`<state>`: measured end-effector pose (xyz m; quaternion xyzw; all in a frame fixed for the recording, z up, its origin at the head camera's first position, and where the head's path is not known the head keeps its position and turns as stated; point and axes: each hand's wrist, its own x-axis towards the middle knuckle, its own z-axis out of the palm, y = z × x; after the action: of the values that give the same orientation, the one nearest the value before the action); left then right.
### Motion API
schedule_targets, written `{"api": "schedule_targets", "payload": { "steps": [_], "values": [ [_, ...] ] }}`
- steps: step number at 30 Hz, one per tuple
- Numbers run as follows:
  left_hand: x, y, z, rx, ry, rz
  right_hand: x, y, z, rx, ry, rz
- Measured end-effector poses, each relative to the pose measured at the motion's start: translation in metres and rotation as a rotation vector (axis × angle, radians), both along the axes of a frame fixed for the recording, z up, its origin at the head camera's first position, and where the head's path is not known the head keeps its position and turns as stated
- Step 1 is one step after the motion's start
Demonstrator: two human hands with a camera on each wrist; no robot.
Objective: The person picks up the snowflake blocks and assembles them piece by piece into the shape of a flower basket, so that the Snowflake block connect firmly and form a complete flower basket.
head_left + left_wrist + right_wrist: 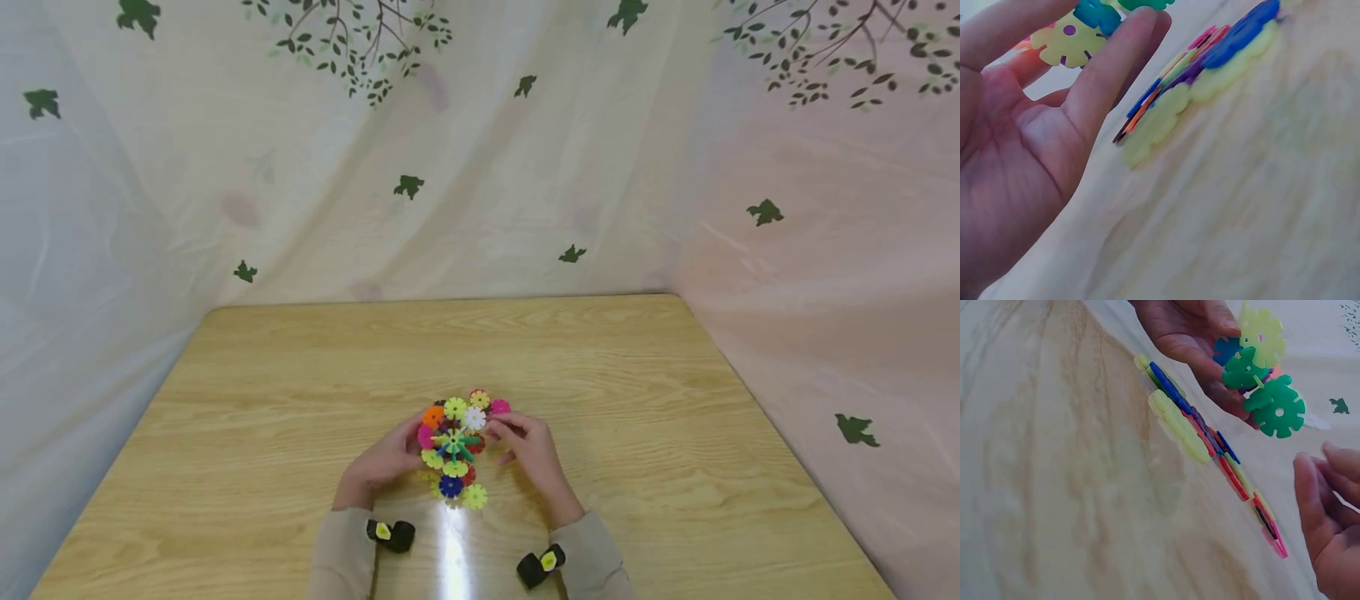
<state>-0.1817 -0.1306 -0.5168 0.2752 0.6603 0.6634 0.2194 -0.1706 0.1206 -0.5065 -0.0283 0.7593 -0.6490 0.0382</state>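
Note:
My left hand (pixel 384 460) holds a small cluster of interlocking plastic flower discs (pixel 454 442), its yellow and green discs standing at angles to one another. In the right wrist view, the thumb is above and the fingers below this cluster (pixel 1263 378). My right hand (pixel 531 448) is just to the right of it, thumb and forefinger near each other. Its fingertips (pixel 1305 465) look apart from the discs, and nothing shows between them. Behind the cluster, in the head view, are a white disc (pixel 475 418) and an orange disc (pixel 433 417).
Several more flower discs lie flat on the wooden table (pixel 262 400) beneath the hands, among them a blue disc (pixel 451 486) and a yellow disc (pixel 476 497). A pale curtain (pixel 480 167) with leaf prints borders the table's back and sides. Each wrist wears a black band.

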Motion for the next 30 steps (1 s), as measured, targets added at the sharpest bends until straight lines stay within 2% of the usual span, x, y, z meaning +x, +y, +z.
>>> {"api": "schedule_targets", "payload": {
  "steps": [5, 8, 11, 16, 18, 22, 30],
  "values": [
    [0.0, -0.013, 0.0, 0.002, 0.002, 0.129, 0.001, -0.001, -0.005, 0.14, 0.032, 0.083],
    [-0.001, -0.018, 0.0, 0.02, 0.013, 0.175, 0.001, -0.004, -0.009, 0.25, 0.118, 0.102],
    [-0.002, -0.021, 0.0, 0.035, 0.017, 0.201, 0.002, -0.009, -0.012, 0.377, 0.198, 0.087],
    [-0.001, -0.023, 0.002, 0.056, -0.024, 0.202, 0.005, -0.018, -0.012, 0.557, 0.245, 0.054],
    [-0.002, -0.023, 0.003, 0.049, -0.026, 0.197, 0.006, -0.02, -0.01, 0.587, 0.24, 0.046],
    [-0.002, -0.022, 0.004, 0.036, -0.014, 0.18, 0.008, -0.021, -0.006, 0.58, 0.214, 0.045],
    [-0.002, -0.022, 0.002, 0.047, 0.01, 0.095, 0.009, -0.016, -0.002, 0.535, 0.16, 0.089]
  ]
}}
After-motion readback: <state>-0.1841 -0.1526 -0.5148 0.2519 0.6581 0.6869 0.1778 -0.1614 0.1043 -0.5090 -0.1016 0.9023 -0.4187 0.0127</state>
